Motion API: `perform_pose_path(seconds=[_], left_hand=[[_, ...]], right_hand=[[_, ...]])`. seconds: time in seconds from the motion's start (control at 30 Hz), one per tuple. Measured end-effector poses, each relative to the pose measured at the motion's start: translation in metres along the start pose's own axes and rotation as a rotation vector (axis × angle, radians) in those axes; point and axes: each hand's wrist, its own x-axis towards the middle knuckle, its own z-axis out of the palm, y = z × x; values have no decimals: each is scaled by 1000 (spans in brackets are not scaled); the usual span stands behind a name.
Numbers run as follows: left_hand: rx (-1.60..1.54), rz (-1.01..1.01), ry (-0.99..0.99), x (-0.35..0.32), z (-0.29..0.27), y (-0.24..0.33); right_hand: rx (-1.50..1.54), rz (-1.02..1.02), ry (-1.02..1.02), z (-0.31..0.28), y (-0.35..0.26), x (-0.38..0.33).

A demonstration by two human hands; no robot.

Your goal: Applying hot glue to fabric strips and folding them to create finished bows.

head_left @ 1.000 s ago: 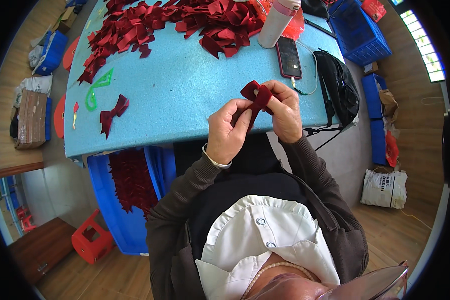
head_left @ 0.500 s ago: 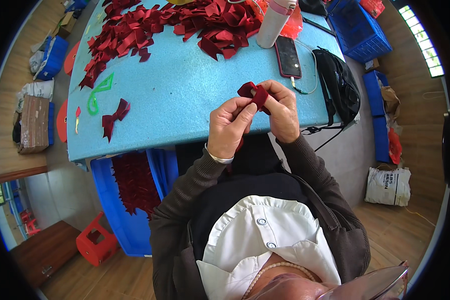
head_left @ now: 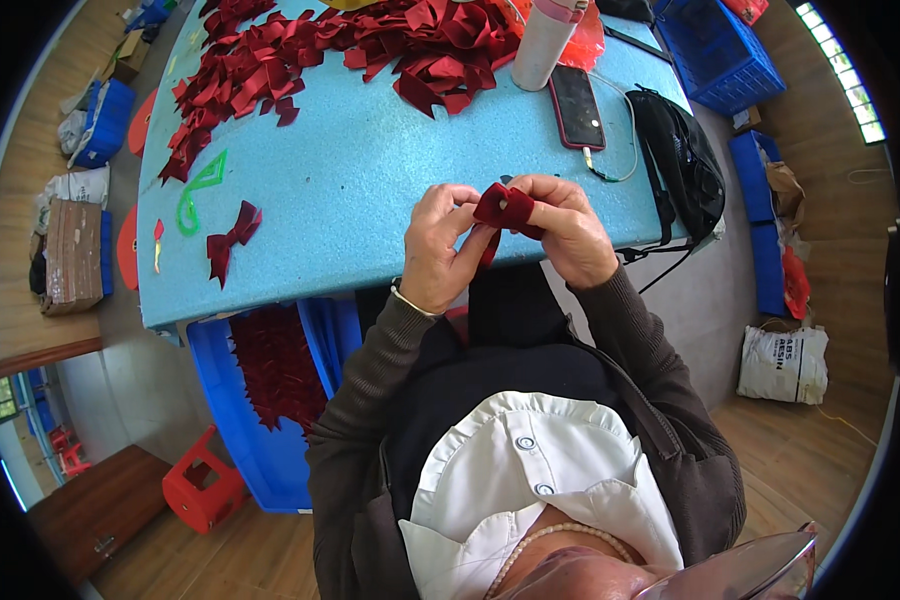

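— Tabletop first: what does the surface look like?

— Light blue and slightly speckled, the table [head_left: 370, 180] curves with the lens. A heap of dark red fabric pieces [head_left: 350, 50] covers its far side. One finished red bow [head_left: 232, 238] lies alone near the person's left edge, beside a green cut-out shape [head_left: 200, 190]. A phone [head_left: 576, 106] with a cable sits to the right, next to a pale bottle [head_left: 547, 42], and a black bag [head_left: 682, 165] hangs over the right corner.

— And the room around it?

— Wooden floor. A blue bin [head_left: 265, 400] holding more red pieces stands under the table's near edge, with a red stool [head_left: 202, 488] on the floor to its left. Blue crates [head_left: 718, 50] stand to the far right, a white sack [head_left: 785, 362] lies on the floor to the right, and a cardboard box [head_left: 70, 255] sits on the left.

— Where is the piece being worked?

— A small red bow piece [head_left: 506, 208] is held above the table's near edge, in front of the person's chest, between both hands.

— How do the hands grip it?

— The left hand [head_left: 442, 250] pinches its left side with thumb and fingertips closed on the fabric. The right hand [head_left: 568, 232] curls round its right side, fingers folded tightly over it. A strip of the fabric hangs down between the two palms.
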Motion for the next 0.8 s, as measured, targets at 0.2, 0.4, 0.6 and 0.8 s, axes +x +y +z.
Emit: perform_pose_path(seconds=[0.2, 0.4, 0.6, 0.8], left_hand=[[241, 44, -166, -7, -8, -10], [97, -235, -189, -18, -1, -26], [-221, -489, -219, -10, -4, -41], [-977, -694, -6, 19, -8, -23]], right_hand=[[-53, 103, -7, -3, 3, -6], [-180, 203, -219, -8, 18, -7], [-228, 242, -320, -4, 34, -8], [-35, 361, -284, -1, 45, -4]])
